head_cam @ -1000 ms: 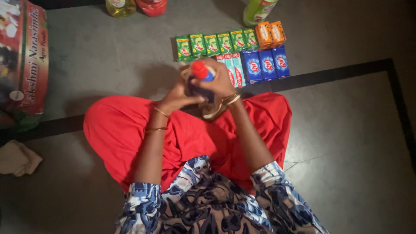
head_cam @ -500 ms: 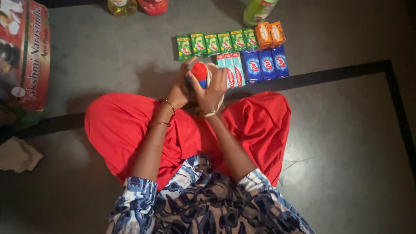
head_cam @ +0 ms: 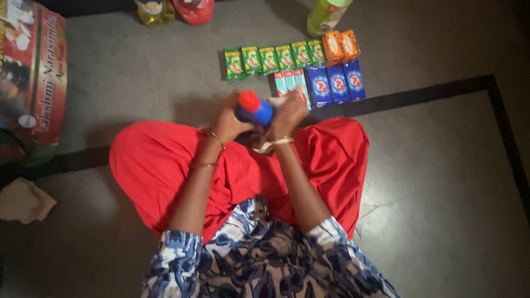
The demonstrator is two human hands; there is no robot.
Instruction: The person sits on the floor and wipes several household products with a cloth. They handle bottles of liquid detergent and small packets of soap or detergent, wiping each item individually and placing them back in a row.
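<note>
I sit cross-legged on the floor in red trousers. Both hands are raised over my knees around a small blue bottle (head_cam: 258, 108) with a red cap. My left hand (head_cam: 228, 121) grips its left side. My right hand (head_cam: 288, 112) holds the right side together with a pale cloth (head_cam: 264, 144) that hangs below the wrist. Just beyond my hands lie rows of small packets on the floor: green ones (head_cam: 274, 58), orange ones (head_cam: 341, 46), blue ones (head_cam: 337, 83) and thin pale ones (head_cam: 291, 81).
A large red printed sack (head_cam: 34, 77) lies at the left. A yellow bottle (head_cam: 154, 10), a red pouch (head_cam: 194, 9) and a green bottle (head_cam: 326, 15) stand at the top edge. A crumpled beige cloth (head_cam: 22, 201) lies lower left. A dark stripe (head_cam: 419, 91) crosses the floor.
My hands stay around the blue bottle, shifting a little. The view has drifted slightly, so the packets and sack sit marginally differently in the frame.
</note>
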